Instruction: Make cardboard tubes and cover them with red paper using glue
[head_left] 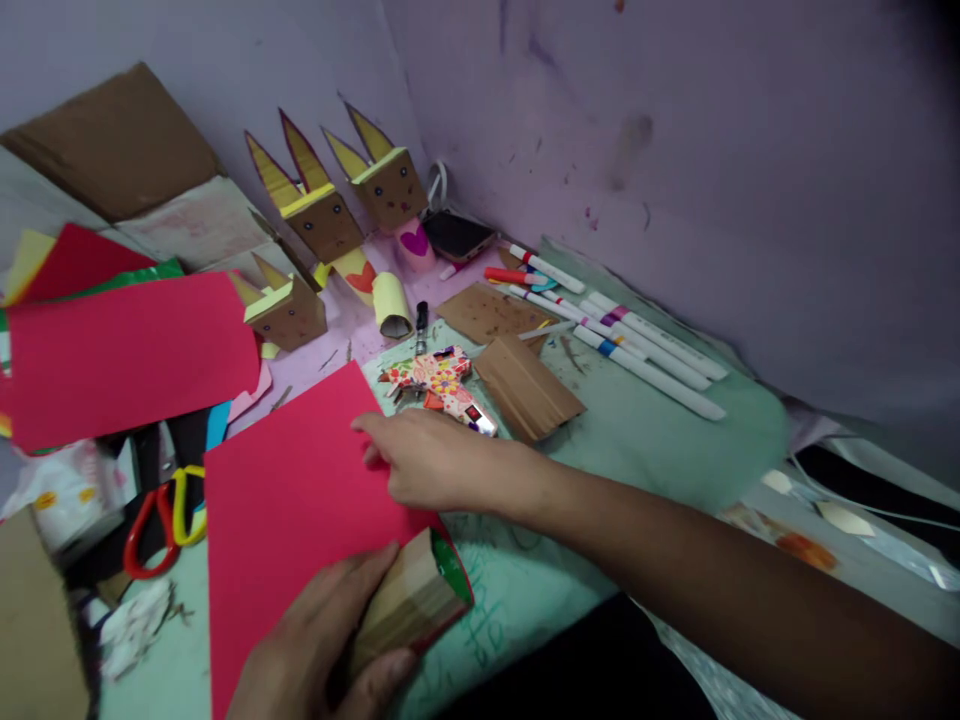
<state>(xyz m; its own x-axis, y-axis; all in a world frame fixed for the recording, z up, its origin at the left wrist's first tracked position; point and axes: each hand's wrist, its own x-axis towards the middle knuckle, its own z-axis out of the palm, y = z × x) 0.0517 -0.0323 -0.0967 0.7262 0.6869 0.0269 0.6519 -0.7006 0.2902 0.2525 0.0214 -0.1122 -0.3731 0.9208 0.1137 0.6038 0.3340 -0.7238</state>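
**Light cardboard tube (409, 600) looked crushable**

It lay at the red sheet's (300, 490) edge, gripped by the left hand (311, 630). It seemed fairly stiff, best held lightly along its sides. The right hand (427, 460), loosely open, was over the sheet, apparently empty.

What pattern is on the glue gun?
Multicoloured flowers on the glue gun, seen in the head view.
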